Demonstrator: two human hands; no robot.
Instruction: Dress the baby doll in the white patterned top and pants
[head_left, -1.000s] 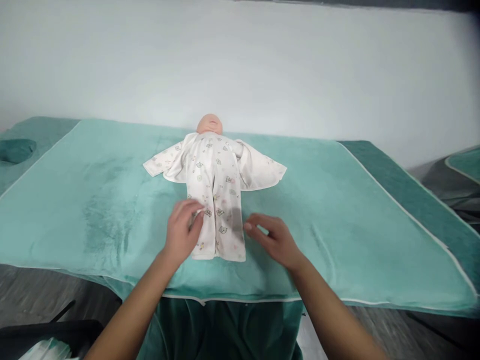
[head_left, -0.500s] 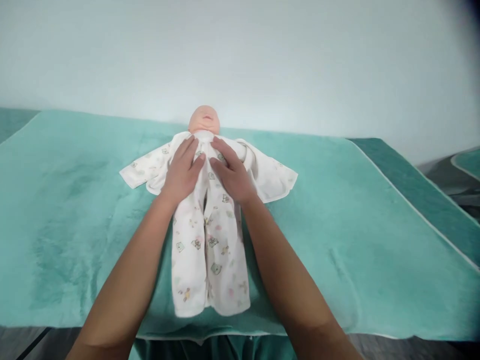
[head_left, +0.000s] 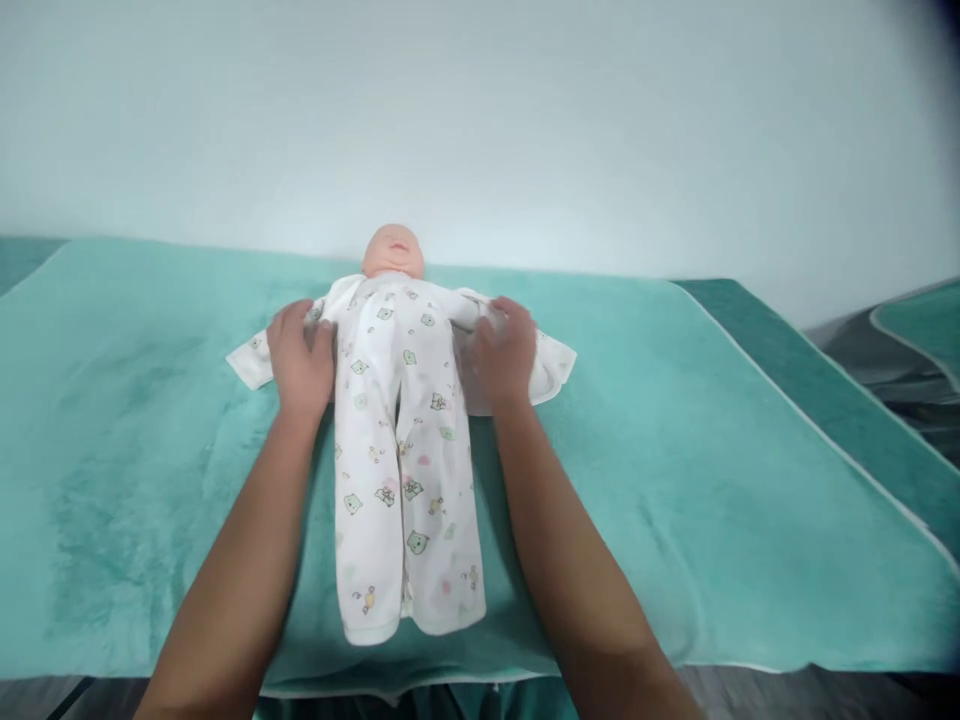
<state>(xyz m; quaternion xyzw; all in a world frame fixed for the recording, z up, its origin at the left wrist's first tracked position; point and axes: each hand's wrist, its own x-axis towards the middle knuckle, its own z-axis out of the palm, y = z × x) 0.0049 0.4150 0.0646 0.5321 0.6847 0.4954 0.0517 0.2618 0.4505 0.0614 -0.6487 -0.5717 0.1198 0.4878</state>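
A baby doll [head_left: 393, 252] lies on its back, head toward the wall. White printed baby trousers [head_left: 409, 420] are spread over its front from the neck down, legs pointing at me. Under them is a white baby top [head_left: 553, 368] whose sleeves stretch out to both sides. My left hand [head_left: 301, 360] is at the left sleeve, fingers apart, the thumb near the trousers' edge. Over the right side of the top is my right hand [head_left: 508, 350], slightly blurred, its fingers bent and spread. I see no cloth gripped in either hand.
A green fleece cover [head_left: 712, 480] lies over the table beneath the doll. Darker green cloth [head_left: 810, 370] shows at the right edge. A pale wall [head_left: 480, 120] rises directly behind. Further right, another green-topped surface [head_left: 926, 320] is partly in view.
Both hands have left the middle of the chest and moved outward, one to each sleeve. The trousers' upper part is now uncovered. The whole view has shifted slightly.
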